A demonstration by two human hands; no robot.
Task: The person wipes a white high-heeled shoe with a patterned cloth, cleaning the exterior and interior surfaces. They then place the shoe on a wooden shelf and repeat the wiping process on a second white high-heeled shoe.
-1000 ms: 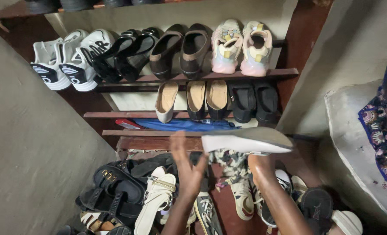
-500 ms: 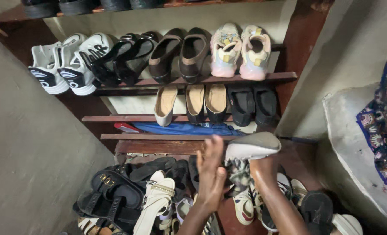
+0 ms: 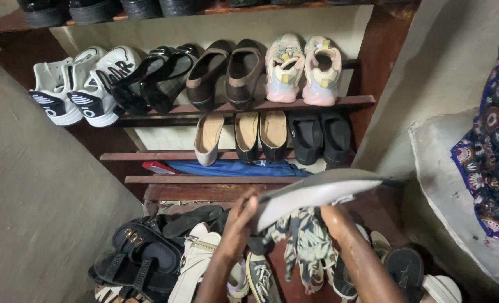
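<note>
The left hand (image 3: 239, 220), open half a second ago, now grips the toe of the grey flat shoe (image 3: 316, 193). The right hand (image 3: 339, 216) supports its heel; its grip cannot be judged. The shoe sits level below the shoe rack (image 3: 238, 154), above the floor pile.

Across the frame's middle, a lone beige flat (image 3: 209, 138) is leaving open shelf (image 3: 148, 156) to its left; piled sandals (image 3: 143, 255) are crowding the lower left floor.
</note>
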